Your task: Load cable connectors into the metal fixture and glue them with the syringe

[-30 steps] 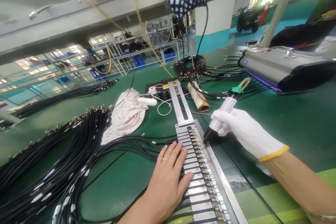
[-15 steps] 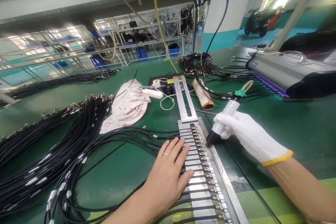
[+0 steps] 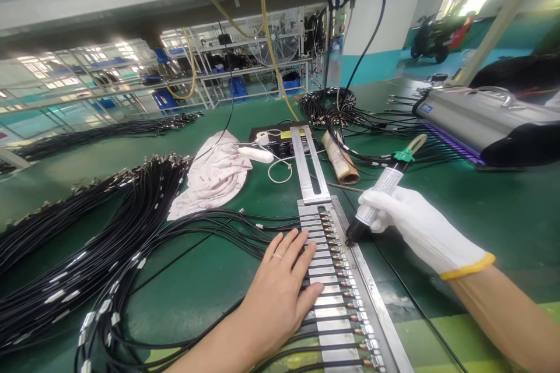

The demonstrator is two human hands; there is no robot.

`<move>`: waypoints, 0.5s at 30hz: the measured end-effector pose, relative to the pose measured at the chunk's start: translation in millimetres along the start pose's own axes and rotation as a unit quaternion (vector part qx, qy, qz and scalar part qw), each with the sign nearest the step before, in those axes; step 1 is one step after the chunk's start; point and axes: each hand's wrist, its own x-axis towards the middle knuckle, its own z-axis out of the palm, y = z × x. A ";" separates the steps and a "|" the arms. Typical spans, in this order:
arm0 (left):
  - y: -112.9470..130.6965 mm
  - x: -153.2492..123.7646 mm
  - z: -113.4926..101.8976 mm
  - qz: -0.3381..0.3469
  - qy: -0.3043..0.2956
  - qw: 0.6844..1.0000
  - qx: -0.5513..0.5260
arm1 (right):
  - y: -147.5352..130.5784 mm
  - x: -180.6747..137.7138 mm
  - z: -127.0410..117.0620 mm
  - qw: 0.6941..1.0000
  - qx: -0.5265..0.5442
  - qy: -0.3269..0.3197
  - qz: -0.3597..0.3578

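Observation:
My bare left hand (image 3: 282, 288) lies flat with fingers spread over the black cables (image 3: 231, 222) and the left edge of a slotted metal fixture (image 3: 326, 297). The cables run side by side through its slots, and their metal connector ends (image 3: 350, 291) line up along its right part. In a white glove with a yellow cuff, my right hand (image 3: 409, 218) is wrapped round a glue dispensing syringe (image 3: 384, 183). The syringe is tilted, its green cap and tube uppermost. Its black lower end points down at the fixture's right rail; whether it touches there I cannot tell.
Thick bundles of black cables (image 3: 131, 215) spread over the left of the green table. A crumpled cloth (image 3: 219, 172) lies near a black control box (image 3: 280, 140). Beyond the fixture sits a brown roll (image 3: 339, 157). A silver lamp housing (image 3: 485, 122) glows purple at the right.
The whole view has shifted very slightly. My left hand stays on the cables, and my right hand keeps the syringe at nearly the same spot over the rail.

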 end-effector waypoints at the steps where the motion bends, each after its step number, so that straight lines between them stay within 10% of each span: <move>1: 0.1 -0.1 0.4 0.000 0.002 1.000 0.000 | 0.2 -0.1 -0.1 1.000 0.000 -0.004 -0.001; 15: -0.4 -2.0 0.4 -0.004 0.002 1.000 0.000 | 7.2 6.3 -3.4 1.000 0.010 -0.002 0.011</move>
